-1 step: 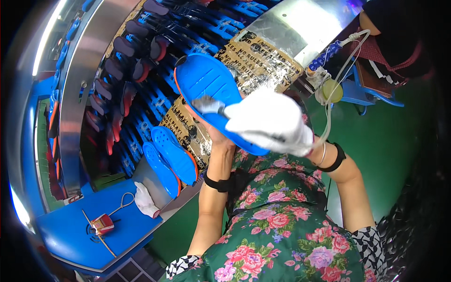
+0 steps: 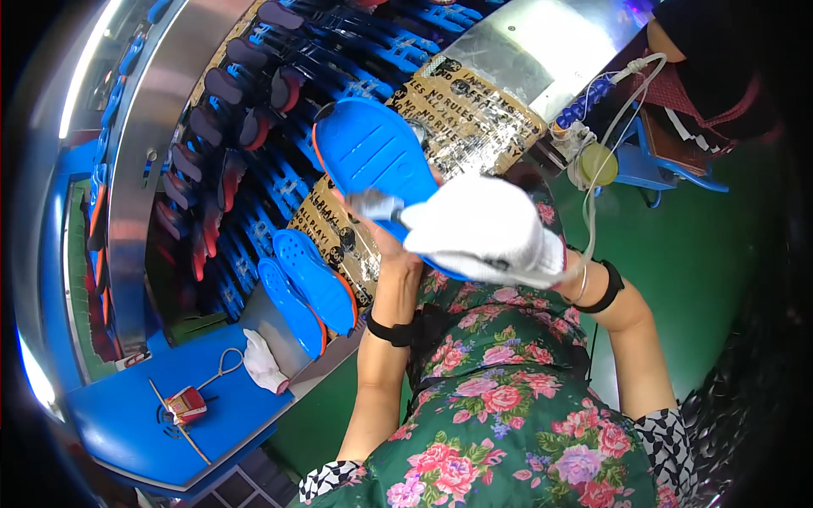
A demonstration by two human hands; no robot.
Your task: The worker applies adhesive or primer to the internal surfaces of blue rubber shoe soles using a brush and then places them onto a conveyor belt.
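Note:
I hold a blue shoe sole point(image 2: 368, 148) with an orange edge up in front of me. My left hand point(image 2: 391, 245), bare, with a black band on the wrist, grips it from underneath. My right hand point(image 2: 487, 227) wears a white glove and lies across the sole's near end, closed on a small grey tool point(image 2: 373, 205) whose tip touches the sole's surface. Two more blue soles point(image 2: 309, 288) lie side by side on the cardboard-covered ledge point(image 2: 474, 110) just left of my left forearm.
A metal machine with blue racks point(image 2: 254, 127) carrying several dark and red soles curves across the upper left. On the blue side table point(image 2: 118, 423) lie a white glove point(image 2: 262, 364) and a small red object with a cord point(image 2: 186, 405). Another person in dark clothes point(image 2: 720, 76) is at the upper right, near tubing point(image 2: 593, 144).

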